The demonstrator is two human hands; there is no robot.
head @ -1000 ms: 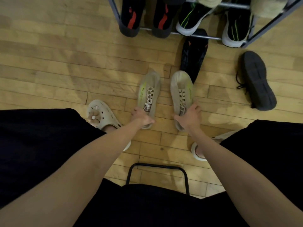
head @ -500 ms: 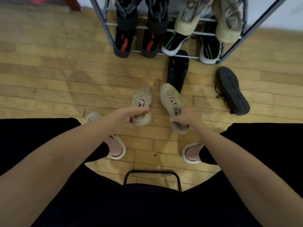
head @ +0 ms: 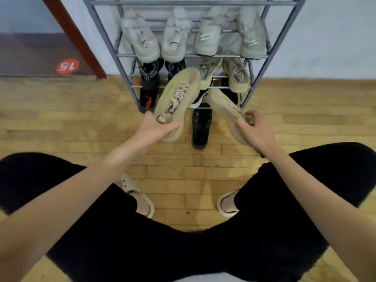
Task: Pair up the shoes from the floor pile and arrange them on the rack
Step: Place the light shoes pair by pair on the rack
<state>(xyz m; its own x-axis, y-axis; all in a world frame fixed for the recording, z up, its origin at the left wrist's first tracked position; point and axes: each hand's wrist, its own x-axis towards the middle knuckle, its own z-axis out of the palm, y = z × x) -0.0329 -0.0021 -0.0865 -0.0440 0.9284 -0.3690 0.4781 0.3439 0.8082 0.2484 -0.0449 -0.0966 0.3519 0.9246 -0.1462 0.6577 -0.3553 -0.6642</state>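
- Presently, two beige knit sneakers are gripped at the heels: one (head: 179,98) by the left hand (head: 151,129), one (head: 225,106) by the right hand (head: 257,130).
- Both are held before the metal rack (head: 262,55).
- One black shoe (head: 201,127) is left on the wooden floor (head: 61,119).

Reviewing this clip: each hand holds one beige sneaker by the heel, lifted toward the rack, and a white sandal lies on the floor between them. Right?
Not quite. The head view shows a black shoe on the floor there, not a white sandal. The left hand and right hand do each hold a beige sneaker by the heel, toward the rack.
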